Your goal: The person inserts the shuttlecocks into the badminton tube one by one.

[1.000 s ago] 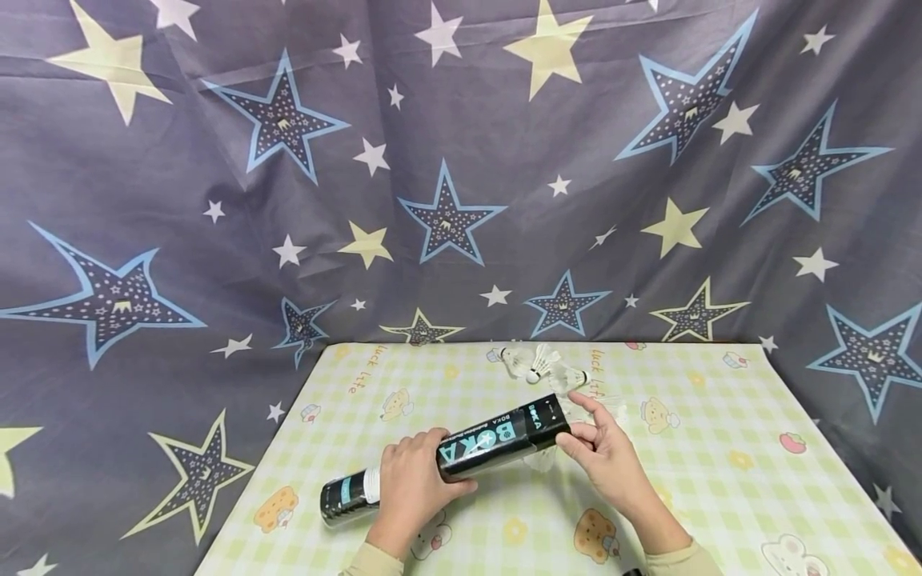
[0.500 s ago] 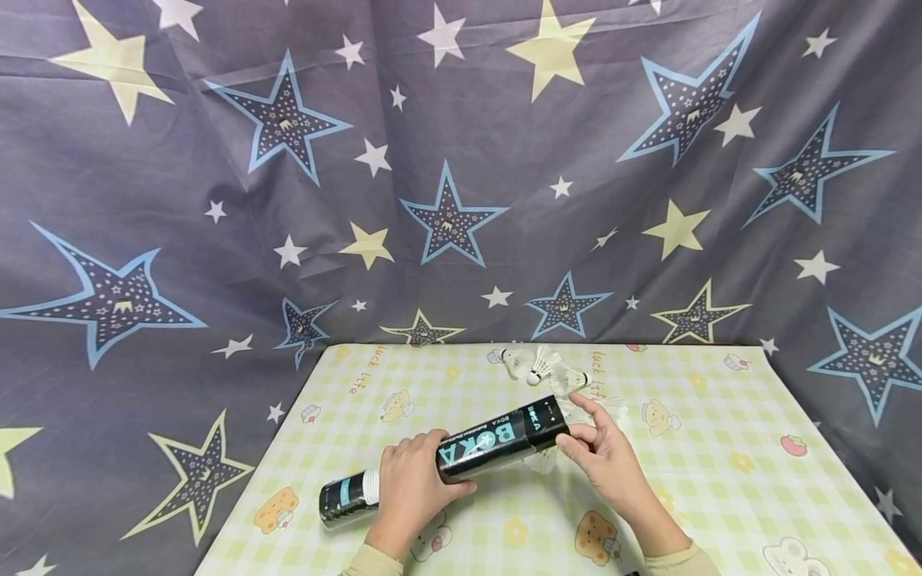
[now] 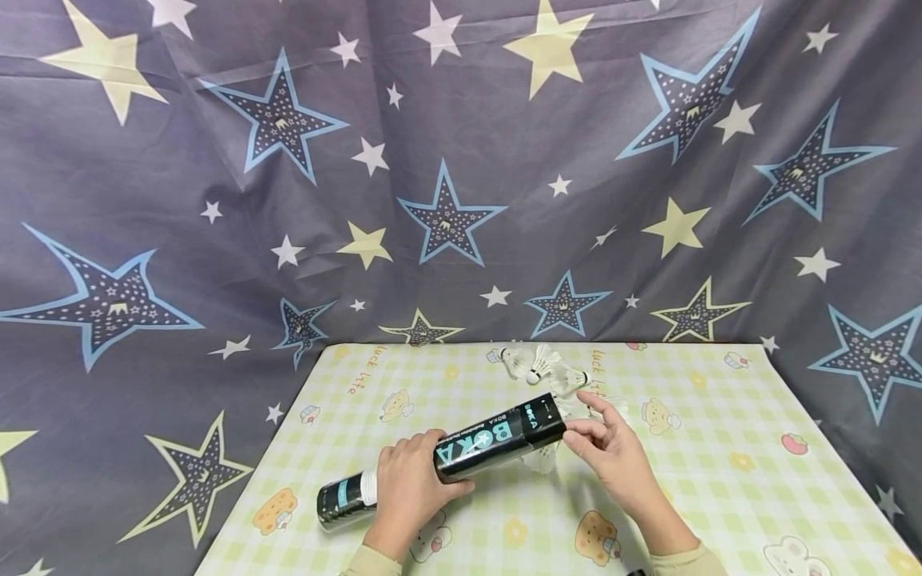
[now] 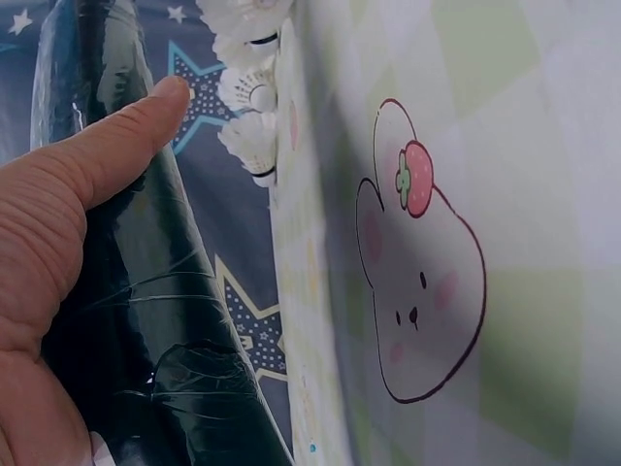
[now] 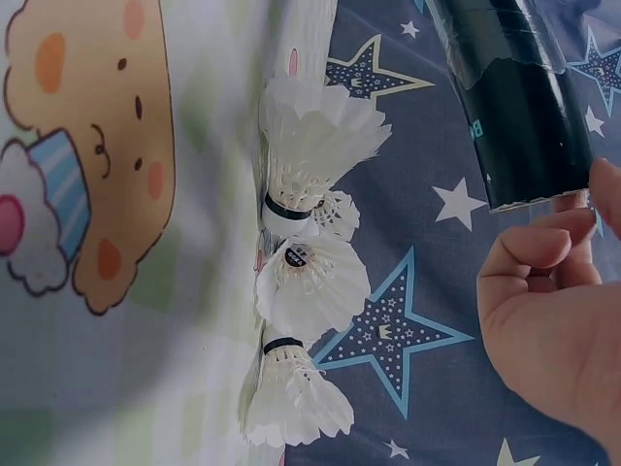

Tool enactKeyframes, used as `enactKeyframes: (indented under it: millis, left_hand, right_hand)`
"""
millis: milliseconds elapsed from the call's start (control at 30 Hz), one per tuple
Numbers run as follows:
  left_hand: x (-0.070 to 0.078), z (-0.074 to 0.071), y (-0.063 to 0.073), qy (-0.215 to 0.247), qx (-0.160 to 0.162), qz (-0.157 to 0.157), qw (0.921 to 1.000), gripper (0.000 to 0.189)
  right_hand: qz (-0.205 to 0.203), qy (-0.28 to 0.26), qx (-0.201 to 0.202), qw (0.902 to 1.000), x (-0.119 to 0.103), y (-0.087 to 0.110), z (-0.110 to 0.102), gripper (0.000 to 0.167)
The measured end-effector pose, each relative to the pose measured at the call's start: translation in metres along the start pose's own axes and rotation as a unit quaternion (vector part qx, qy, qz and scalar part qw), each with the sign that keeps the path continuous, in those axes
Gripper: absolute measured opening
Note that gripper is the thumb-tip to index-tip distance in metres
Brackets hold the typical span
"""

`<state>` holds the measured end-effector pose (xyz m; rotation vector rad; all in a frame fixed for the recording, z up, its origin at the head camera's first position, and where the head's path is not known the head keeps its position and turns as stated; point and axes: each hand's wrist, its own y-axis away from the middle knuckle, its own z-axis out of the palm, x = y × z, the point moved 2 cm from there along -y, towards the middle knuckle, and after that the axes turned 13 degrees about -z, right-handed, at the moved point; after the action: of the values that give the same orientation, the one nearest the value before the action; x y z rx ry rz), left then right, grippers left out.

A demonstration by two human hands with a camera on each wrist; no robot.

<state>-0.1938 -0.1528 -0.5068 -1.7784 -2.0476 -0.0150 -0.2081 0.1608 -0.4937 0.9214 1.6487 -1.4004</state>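
Note:
A long black shuttlecock tube (image 3: 497,438) with turquoise lettering is held tilted above the table, its right end higher. My left hand (image 3: 410,488) grips it around the middle, thumb along the near side, as the left wrist view also shows. At the tube's right end is my right hand (image 3: 619,460), fingers bent by the rim and index finger raised. Whether those fingers pinch anything inside the tube's mouth is hidden. Several white feather shuttlecocks (image 3: 540,365) lie in a cluster behind that end; in the right wrist view, one shuttlecock (image 5: 312,289) shows its black band.
A green-and-white checked tablecloth (image 3: 720,472) with cartoon prints covers the table. Behind it hangs a dark grey curtain (image 3: 504,120) with stars. A small dark object (image 3: 636,573), mostly cut off, shows at the bottom edge by the right sleeve.
My right hand has shifted slightly to the right, away from the tube's rim. The tube and left hand have moved very slightly left. The shuttlecocks lie as before.

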Motion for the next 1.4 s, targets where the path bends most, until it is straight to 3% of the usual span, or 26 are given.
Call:
enactKeyframes:
  millis: [267,500,667,900,1033,1233,1400]
  left_hand:
    - [-0.001,-0.001,0.001,-0.001,0.005,-0.003,1.0,0.092]
    - [-0.006,-0.002,0.001,-0.003,0.007,-0.02,0.9998,0.092]
    - [-0.008,-0.003,0.001,-0.006,0.01,-0.025,0.9996,0.091]
    - [-0.009,-0.005,0.002,-0.004,0.018,-0.022,0.9996,0.09]
    - [-0.008,-0.004,0.002,-0.004,0.018,-0.021,0.9996,0.09]
    - [-0.008,-0.003,0.001,0.0,0.021,-0.018,0.9996,0.09]
    - [-0.009,-0.003,0.001,0.002,0.025,-0.016,0.9996,0.09]
  right_hand:
    - [0.022,-0.003,0.017,0.9996,-0.003,0.001,-0.004,0.062]
    - [0.117,0.007,0.043,0.9921,0.002,0.0,-0.008,0.053]
    - [0.17,0.005,0.009,0.9853,0.009,0.0,-0.002,0.055]
    - [0.178,-0.054,-0.079,0.9794,0.016,0.003,0.012,0.062]
    - [0.191,-0.074,-0.109,0.9725,0.019,0.006,0.017,0.068]
    - [0.2,-0.044,-0.113,0.9723,0.022,0.01,0.017,0.07]
    - [0.222,-0.009,-0.071,0.9724,0.025,0.011,0.014,0.063]
